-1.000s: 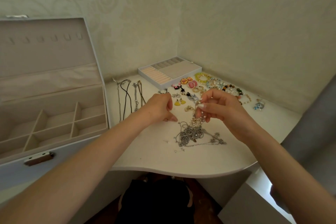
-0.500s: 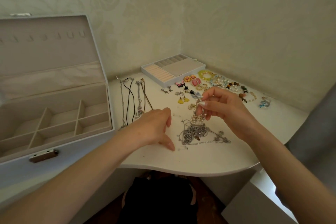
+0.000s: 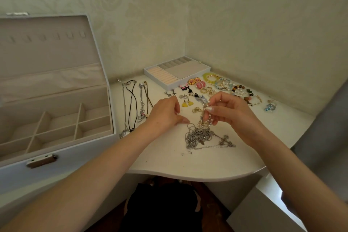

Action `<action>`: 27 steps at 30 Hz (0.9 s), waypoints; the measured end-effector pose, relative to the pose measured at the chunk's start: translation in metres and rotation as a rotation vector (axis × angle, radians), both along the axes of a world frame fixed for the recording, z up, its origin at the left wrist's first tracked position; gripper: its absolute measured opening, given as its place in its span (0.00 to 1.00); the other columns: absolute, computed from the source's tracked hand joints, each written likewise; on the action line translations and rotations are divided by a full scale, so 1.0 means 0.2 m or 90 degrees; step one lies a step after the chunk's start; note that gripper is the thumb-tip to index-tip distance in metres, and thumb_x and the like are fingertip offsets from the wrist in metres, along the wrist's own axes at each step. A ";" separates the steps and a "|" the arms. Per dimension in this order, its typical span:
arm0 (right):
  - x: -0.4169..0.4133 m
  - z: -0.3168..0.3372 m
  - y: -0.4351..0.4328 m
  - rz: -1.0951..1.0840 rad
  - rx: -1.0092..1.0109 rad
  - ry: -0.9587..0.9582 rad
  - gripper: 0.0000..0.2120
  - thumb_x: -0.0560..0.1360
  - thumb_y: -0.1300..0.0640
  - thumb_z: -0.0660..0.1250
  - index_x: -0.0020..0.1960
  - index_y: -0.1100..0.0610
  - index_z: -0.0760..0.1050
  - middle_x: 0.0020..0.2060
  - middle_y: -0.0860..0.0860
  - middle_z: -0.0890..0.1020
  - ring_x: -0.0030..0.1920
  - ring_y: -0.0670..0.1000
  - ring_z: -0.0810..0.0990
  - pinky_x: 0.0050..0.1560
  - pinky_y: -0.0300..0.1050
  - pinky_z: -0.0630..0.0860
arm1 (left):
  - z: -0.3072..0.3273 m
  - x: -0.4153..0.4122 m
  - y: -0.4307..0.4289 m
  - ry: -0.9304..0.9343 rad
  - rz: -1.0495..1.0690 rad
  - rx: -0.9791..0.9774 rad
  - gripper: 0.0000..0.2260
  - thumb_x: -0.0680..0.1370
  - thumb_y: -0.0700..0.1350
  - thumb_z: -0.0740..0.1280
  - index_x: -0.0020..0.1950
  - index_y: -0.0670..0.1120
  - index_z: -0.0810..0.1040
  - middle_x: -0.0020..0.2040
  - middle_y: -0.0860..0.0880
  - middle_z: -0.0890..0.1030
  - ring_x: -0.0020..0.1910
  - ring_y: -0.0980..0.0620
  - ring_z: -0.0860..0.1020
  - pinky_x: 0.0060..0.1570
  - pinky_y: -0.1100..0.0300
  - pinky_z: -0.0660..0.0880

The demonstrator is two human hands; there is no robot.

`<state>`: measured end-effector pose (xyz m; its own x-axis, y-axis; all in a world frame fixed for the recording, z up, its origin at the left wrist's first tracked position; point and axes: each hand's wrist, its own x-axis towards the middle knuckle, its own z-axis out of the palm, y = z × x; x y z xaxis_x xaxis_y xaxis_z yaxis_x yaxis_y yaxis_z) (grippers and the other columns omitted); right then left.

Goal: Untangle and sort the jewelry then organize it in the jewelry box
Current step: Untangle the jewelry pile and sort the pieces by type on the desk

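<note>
The chain tangle point(image 3: 199, 136), presumably light, limp and snag-prone, lies near the bench point(image 3: 169, 162) front edge. The right hand point(image 3: 231, 111) pinches its beaded strand point(image 3: 204, 118); the left hand point(image 3: 165, 113) rests beside it, loosely curled, empty. Grip free ends.

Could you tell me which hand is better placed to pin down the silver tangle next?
Probably left: the left hand rests free beside the silver tangle, while the right hand pinches the pearl strand above it.

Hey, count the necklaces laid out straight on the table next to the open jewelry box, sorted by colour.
Silver chains: 2
Black cord: 1
Brown cord: 1
Total: 4
</note>
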<state>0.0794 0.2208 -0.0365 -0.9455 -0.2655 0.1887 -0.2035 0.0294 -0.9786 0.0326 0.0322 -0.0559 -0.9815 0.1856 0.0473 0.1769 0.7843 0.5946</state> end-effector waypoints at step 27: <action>0.02 -0.02 -0.01 0.019 0.086 0.002 0.06 0.73 0.70 0.67 0.42 0.61 0.74 0.35 0.58 0.83 0.26 0.49 0.72 0.26 0.38 0.67 | 0.10 0.19 -0.11 -0.016 -0.175 0.092 0.11 0.67 0.48 0.76 0.41 0.49 0.76 0.37 0.56 0.77 0.34 0.63 0.71 0.37 0.67 0.68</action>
